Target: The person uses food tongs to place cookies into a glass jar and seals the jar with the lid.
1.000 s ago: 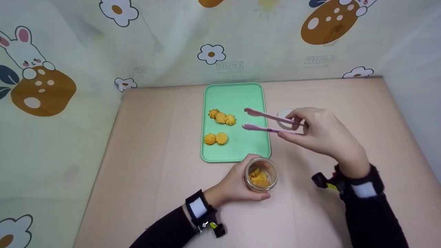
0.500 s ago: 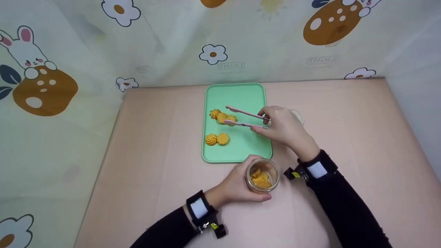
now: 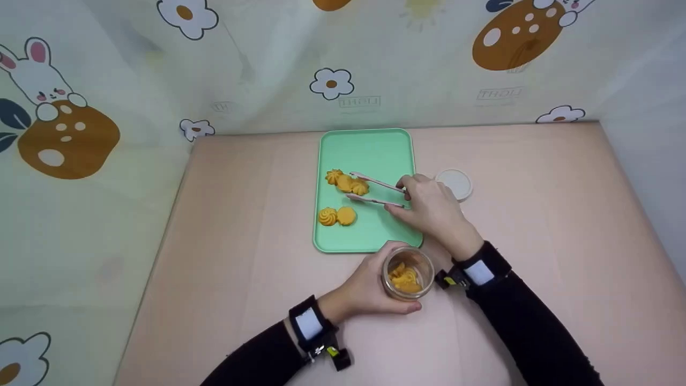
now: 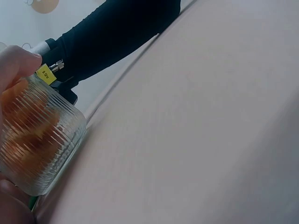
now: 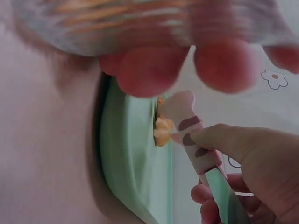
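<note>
1. Right hand [image 3: 431, 206] is gripping tongs [image 3: 375, 192], tips straddling a cookie [image 3: 359, 187] on the tray [image 3: 375, 236].
2. Left hand [image 3: 370, 287] is grasping the jar [image 3: 406, 272], standing on the worktop [image 3: 241, 214] just beside the tray.

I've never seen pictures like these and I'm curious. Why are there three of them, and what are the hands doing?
A person wears three cameras: one on the head, one on each wrist. From the head you see a pink table with a mint-green rectangular tray of orange swirl cookies and a round white lid. The left hand holds a ribbed clear glass jar with cookies inside. The right hand holds pink tongs, their tips either side of one cookie. The wrist pictures show the jar and the tongs close up.
</note>
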A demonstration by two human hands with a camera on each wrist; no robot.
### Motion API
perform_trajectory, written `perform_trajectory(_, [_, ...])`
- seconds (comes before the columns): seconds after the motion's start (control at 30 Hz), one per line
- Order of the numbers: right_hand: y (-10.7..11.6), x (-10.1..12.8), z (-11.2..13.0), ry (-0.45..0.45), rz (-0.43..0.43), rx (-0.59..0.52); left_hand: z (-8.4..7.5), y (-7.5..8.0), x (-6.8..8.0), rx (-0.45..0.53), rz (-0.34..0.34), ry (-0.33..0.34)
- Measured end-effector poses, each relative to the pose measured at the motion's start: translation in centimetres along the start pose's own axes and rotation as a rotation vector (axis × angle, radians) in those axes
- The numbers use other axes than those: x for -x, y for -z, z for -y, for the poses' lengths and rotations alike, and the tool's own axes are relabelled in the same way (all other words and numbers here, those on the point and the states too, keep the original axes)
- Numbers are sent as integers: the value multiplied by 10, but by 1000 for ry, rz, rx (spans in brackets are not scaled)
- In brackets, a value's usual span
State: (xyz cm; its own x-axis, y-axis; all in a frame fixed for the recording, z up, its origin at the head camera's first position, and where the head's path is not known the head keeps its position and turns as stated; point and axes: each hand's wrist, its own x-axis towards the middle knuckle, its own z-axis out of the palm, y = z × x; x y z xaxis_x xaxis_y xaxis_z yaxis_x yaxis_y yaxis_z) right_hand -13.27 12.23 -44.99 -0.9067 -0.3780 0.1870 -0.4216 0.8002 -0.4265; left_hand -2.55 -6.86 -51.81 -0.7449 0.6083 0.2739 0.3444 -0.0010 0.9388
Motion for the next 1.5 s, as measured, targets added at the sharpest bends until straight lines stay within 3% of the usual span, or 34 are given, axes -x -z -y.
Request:
perform_trajectory(0.7, [-4,0,0,-34,19,46,1,0,0,13,13,-3])
perform_trajectory(1.07, [5,-1,-10,-30,-15,59,0,0,0,-9,2,-6])
perform_trajectory(1.5, [8,-1,-15,-52,7,48,0,0,1,24,5,1])
